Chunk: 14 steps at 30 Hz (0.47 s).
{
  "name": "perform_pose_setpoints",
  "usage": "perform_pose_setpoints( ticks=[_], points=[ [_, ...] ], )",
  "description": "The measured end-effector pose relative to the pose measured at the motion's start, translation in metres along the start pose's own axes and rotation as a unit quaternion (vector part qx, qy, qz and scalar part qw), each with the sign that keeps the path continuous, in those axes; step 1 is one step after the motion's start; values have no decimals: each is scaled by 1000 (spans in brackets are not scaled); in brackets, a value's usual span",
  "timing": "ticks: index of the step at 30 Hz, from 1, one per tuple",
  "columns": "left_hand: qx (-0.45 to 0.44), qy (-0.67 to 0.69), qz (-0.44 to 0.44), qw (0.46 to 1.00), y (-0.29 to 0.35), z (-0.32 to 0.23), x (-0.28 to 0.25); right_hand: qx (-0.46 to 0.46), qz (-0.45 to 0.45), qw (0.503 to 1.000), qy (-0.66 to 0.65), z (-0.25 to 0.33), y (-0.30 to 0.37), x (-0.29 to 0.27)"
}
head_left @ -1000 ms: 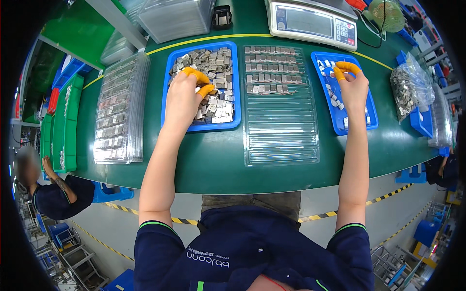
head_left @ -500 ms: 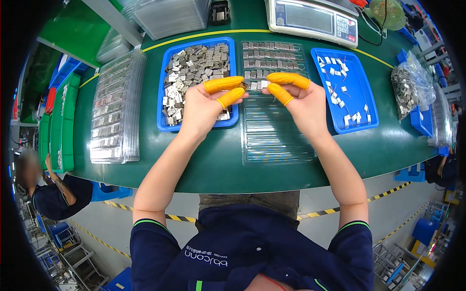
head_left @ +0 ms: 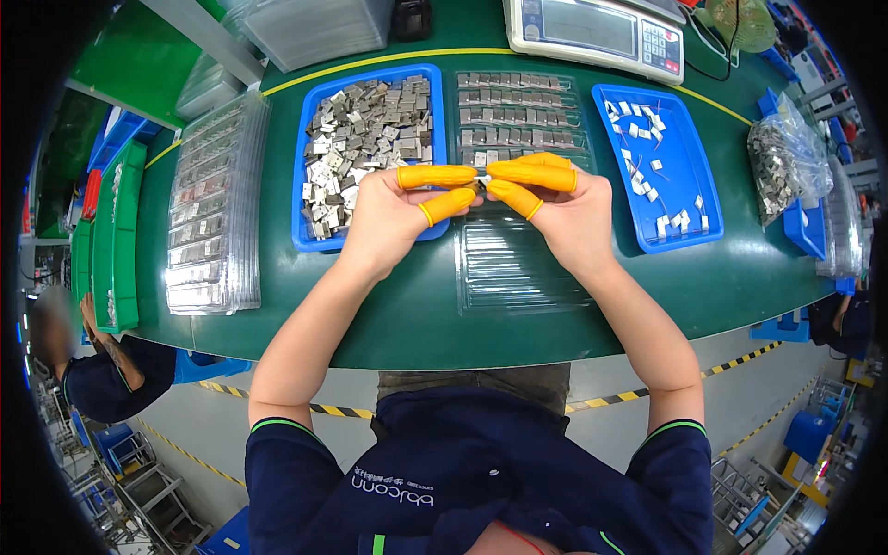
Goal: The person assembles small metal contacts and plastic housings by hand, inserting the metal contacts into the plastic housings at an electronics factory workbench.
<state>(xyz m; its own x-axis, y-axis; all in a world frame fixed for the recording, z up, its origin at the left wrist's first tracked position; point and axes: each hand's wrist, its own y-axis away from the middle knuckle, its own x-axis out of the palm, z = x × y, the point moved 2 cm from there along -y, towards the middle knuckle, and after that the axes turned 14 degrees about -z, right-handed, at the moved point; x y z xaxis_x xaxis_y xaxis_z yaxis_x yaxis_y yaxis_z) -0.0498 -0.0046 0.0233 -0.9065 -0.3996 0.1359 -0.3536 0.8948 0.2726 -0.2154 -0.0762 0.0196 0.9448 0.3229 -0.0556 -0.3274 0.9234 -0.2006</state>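
Note:
My left hand [head_left: 393, 211] and my right hand [head_left: 566, 202], both with yellow finger cots on thumb and forefinger, meet fingertip to fingertip over a clear plastic tray [head_left: 518, 296]. Pinched between them is a small white piece [head_left: 482, 181], with a dark metal part touching it on the left hand's side; the fingers mostly hide both. Rows of small grey metal parts [head_left: 514, 117] fill the tray's far half. Left of it, a blue tray [head_left: 301, 208] holds a heap of loose metal parts [head_left: 379, 125]. To the right, another blue tray [head_left: 680, 242] has small white pieces with thin wires [head_left: 638, 176].
A stack of filled clear trays [head_left: 215, 208] stands at the left, beside green bins [head_left: 118, 245]. A scale [head_left: 592, 32] sits at the back. On the right lies a bag of metal parts [head_left: 775, 166]. Another person [head_left: 116, 370] works at the far left.
My hands have come together: the right hand moved left and the left hand slightly right, so the white piece and the metal part now touch. The fingertips sit slightly lower.

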Motion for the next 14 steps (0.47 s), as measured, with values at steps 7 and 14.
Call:
perform_pose_setpoints(
  ticks=[7, 14],
  points=[
    [44, -25, -12, 999, -3, 1, -5, 6, -29, 1000, -8, 3, -1, -3],
    [58, -42, 3, 997, -3, 4, -5, -14, 46, 998, 29, 11, -4, -7]
  ],
)
